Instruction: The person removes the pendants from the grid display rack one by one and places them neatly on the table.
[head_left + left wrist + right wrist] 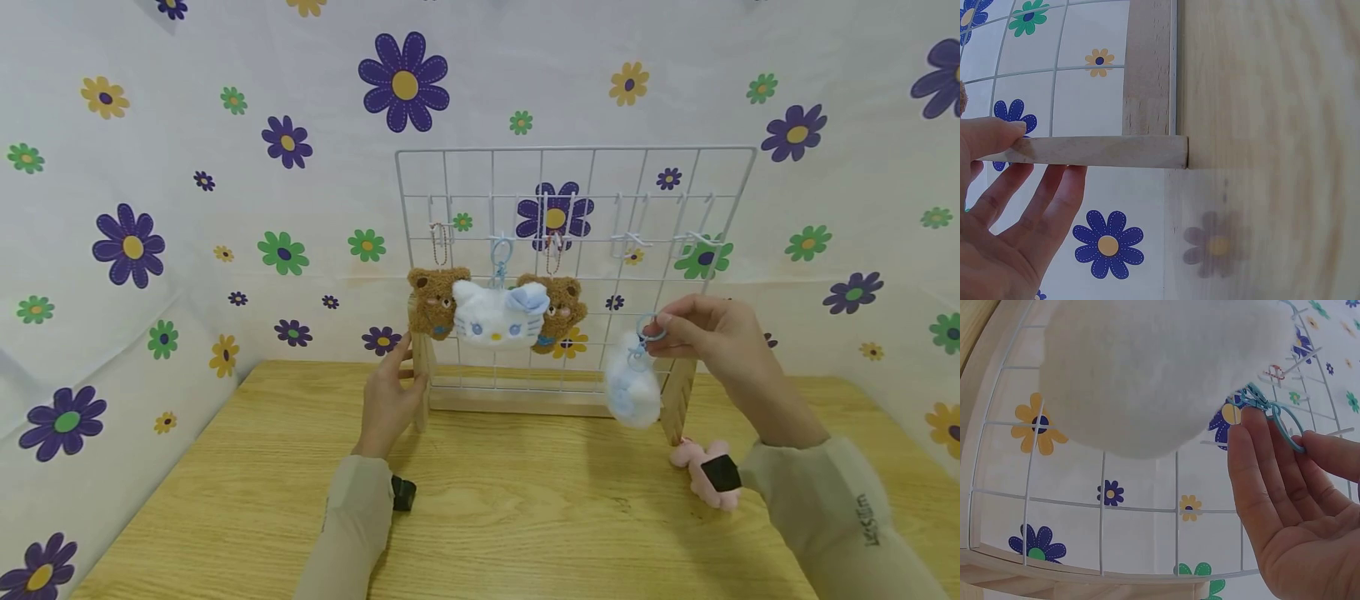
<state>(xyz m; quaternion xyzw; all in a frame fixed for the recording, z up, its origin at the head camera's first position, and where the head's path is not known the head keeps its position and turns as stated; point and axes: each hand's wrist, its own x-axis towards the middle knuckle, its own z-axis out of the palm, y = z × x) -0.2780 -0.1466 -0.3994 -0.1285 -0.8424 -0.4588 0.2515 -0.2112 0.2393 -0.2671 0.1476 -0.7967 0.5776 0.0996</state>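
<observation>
Right hand (716, 337) had a blue ring (1281, 431) pinched, white plush (632, 387) dangling below its fingertips. Left hand (390, 404) just gripped a wooden post (1104, 152).

Both forearms extended forward in beige sleeves, the left arm (348, 517) nearly straight ahead and the right arm (832, 508) angling inward. The left hand (390, 396) pointed upward in a grip, its thumb (997, 134) opposite spread, slightly bent fingers. The right hand (705, 333) was higher, turned leftward, thumb and forefinger pinched together, the other fingers (1254, 481) fairly straight, side by side.
</observation>
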